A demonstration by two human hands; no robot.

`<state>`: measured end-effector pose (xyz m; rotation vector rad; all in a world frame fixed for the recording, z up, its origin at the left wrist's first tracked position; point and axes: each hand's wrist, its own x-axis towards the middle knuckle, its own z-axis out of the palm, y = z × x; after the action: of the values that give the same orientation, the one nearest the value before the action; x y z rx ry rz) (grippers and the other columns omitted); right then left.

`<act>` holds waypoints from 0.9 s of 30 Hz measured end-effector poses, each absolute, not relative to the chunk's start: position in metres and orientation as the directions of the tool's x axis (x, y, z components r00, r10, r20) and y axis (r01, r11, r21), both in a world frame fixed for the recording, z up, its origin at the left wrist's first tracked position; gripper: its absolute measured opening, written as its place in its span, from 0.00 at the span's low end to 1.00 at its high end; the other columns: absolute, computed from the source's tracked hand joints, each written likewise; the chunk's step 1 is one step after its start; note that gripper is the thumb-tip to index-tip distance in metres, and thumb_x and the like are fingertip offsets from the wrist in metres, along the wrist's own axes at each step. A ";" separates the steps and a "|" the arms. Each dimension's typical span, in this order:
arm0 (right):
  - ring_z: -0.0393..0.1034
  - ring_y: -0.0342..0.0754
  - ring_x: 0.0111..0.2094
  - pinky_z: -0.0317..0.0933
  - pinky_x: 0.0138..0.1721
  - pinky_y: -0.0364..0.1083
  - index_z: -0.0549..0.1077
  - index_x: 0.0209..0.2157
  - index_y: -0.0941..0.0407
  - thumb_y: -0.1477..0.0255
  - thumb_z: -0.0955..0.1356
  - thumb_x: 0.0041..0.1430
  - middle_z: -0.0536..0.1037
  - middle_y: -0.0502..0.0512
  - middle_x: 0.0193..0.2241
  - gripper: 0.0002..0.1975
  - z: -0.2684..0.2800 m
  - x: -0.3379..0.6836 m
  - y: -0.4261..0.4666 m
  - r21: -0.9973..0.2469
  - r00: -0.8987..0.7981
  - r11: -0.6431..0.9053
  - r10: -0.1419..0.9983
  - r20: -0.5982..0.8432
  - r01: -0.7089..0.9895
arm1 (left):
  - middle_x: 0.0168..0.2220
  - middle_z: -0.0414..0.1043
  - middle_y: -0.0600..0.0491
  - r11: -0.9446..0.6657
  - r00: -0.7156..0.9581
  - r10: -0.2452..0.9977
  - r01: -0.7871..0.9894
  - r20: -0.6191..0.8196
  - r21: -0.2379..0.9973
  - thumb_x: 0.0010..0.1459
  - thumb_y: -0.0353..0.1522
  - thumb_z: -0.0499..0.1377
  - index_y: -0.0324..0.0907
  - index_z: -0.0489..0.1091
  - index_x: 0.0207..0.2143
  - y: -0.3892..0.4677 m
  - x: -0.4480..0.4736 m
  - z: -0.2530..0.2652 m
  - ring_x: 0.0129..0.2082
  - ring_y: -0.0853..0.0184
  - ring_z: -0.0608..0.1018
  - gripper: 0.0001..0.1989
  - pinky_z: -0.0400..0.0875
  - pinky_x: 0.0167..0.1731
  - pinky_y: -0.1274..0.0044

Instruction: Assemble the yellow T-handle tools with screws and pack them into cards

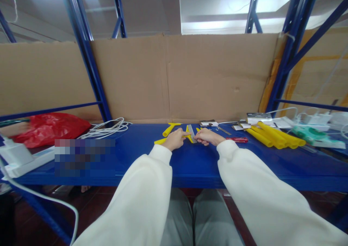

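Yellow handled piece [160,141], partly hidden, flat grey strip [191,131] slanted at its head

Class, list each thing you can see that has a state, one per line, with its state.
Left hand: fingers bent
Right hand: fingers curled
Metal strip: between the hands
Yellow tubes: lying together
Cable: coiled
Red bag: crumpled
Cardboard: upright

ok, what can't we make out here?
All head view:
Whether the yellow handle joins the yellow part beside the metal plate: left hand covers between.
What the right hand pinches, if anything: own fingers hide it.
Other person's hand: blurred; arm cut by left edge.
What's under the pixelated patch.
Contents of the red bag: bag hides them.
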<state>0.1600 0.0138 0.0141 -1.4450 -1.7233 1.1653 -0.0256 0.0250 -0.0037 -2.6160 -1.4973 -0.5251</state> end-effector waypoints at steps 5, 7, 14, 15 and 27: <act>0.48 0.35 0.12 0.42 0.14 0.37 0.62 0.17 0.57 0.80 0.67 0.53 0.58 0.43 0.10 0.14 0.015 0.162 0.016 -0.901 -0.231 0.020 0.969 -0.090 0.434 | 0.44 0.69 0.47 -0.515 0.471 0.826 0.854 0.308 0.076 0.63 0.28 0.52 0.51 0.70 0.60 0.017 -0.023 0.000 0.46 0.62 0.76 0.24 0.68 0.52 0.74; 0.50 0.36 0.13 0.44 0.14 0.37 0.62 0.19 0.56 0.79 0.67 0.55 0.59 0.43 0.11 0.14 0.014 0.162 0.018 -0.925 -0.192 0.012 0.979 -0.067 0.380 | 0.44 0.69 0.48 -0.534 0.494 0.819 0.842 0.292 0.073 0.64 0.28 0.52 0.51 0.69 0.60 0.013 -0.020 0.002 0.47 0.62 0.75 0.23 0.67 0.52 0.75; 0.55 0.38 0.15 0.49 0.17 0.38 0.66 0.24 0.57 0.76 0.67 0.61 0.62 0.44 0.13 0.11 0.009 0.162 0.026 -0.970 -0.075 0.054 0.997 0.037 0.238 | 0.44 0.68 0.49 -0.591 0.558 0.783 0.805 0.274 0.049 0.65 0.28 0.50 0.53 0.69 0.60 0.005 -0.013 0.006 0.47 0.62 0.75 0.23 0.68 0.50 0.75; 0.55 0.38 0.15 0.49 0.17 0.38 0.66 0.23 0.57 0.76 0.67 0.61 0.61 0.44 0.12 0.12 0.009 0.162 0.027 -0.971 -0.068 0.054 0.997 0.039 0.231 | 0.44 0.68 0.49 -0.594 0.562 0.779 0.803 0.277 0.042 0.65 0.29 0.50 0.53 0.68 0.61 0.004 -0.012 0.006 0.47 0.62 0.75 0.24 0.68 0.50 0.75; 0.50 0.36 0.12 0.46 0.16 0.37 0.62 0.21 0.55 0.73 0.67 0.63 0.59 0.42 0.09 0.16 0.010 0.160 0.031 -0.966 -0.073 0.109 0.993 0.094 0.235 | 0.44 0.68 0.49 -0.606 0.574 0.747 0.796 0.335 -0.012 0.67 0.34 0.50 0.53 0.65 0.62 0.003 -0.012 0.007 0.43 0.63 0.76 0.22 0.68 0.48 0.74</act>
<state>0.1603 0.0306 0.0101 -1.2749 -1.4780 1.0531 -0.0118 0.0029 0.0070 -2.6413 -1.3051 -0.4468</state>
